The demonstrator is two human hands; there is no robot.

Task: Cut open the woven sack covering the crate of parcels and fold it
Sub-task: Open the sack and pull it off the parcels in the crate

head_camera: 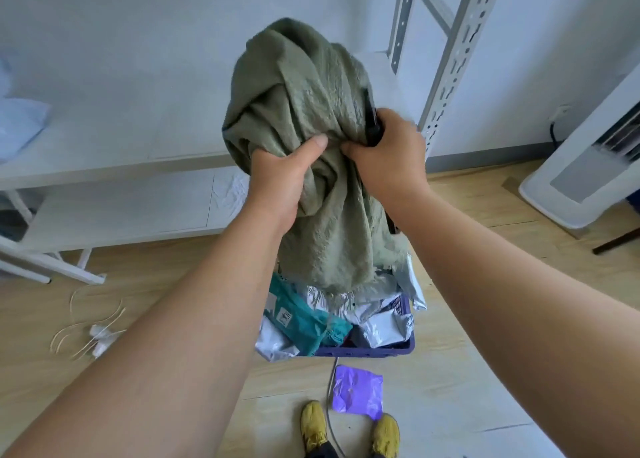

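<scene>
The green woven sack (311,111) is bunched up and lifted in front of me, its frayed lower edge hanging over the crate. My left hand (284,177) grips a fold of it from the left, thumb on top. My right hand (388,152) grips the sack from the right together with a dark tool (373,125), which looks like a cutter. Below stands the blue crate (381,348) on the floor, filled with several parcels: a teal one (304,319) and silver-grey mailers (381,322).
A purple bag (358,395) and a grey cord lie by my yellow shoes (349,430). Cut straps and white scraps (93,333) lie on the floor at left. A white low shelf (114,166) stands behind, a metal rack post (450,62) at right, a white appliance (581,173) far right.
</scene>
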